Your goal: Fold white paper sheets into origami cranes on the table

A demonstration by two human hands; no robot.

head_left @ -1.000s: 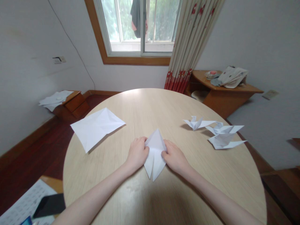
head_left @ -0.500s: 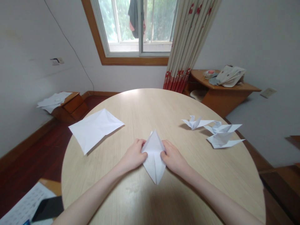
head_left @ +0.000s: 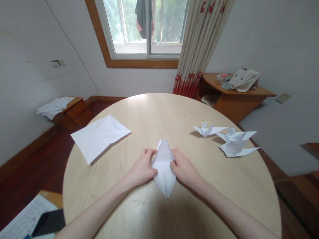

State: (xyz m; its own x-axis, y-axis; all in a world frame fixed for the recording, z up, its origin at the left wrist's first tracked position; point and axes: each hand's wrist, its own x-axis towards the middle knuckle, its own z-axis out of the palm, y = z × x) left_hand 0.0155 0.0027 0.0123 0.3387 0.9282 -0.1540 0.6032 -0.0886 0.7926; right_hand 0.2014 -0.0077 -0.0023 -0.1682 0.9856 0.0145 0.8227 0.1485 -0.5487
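A folded sheet of white paper [head_left: 164, 167], diamond-shaped with a raised top flap and a slit down its lower half, is held just in front of me over the table. My left hand [head_left: 144, 167] pinches its left edge, thumb on the front face and fingers at the upper side. On the opposite edge my right hand [head_left: 183, 166] grips the paper the same way, with its fingers partly hidden behind. A second small point of paper shows behind the flap at upper left.
A creased white sheet [head_left: 101, 137] lies on the round wooden table [head_left: 154, 109] at left. Several folded paper cranes [head_left: 205, 130] stand at right. Beyond the lower left edge are a dark phone [head_left: 48, 222] and a printed page [head_left: 23, 217].
My left thumb has slid slightly lower along the paper's left edge. The small point behind the flap shows more. The view has shifted a little.
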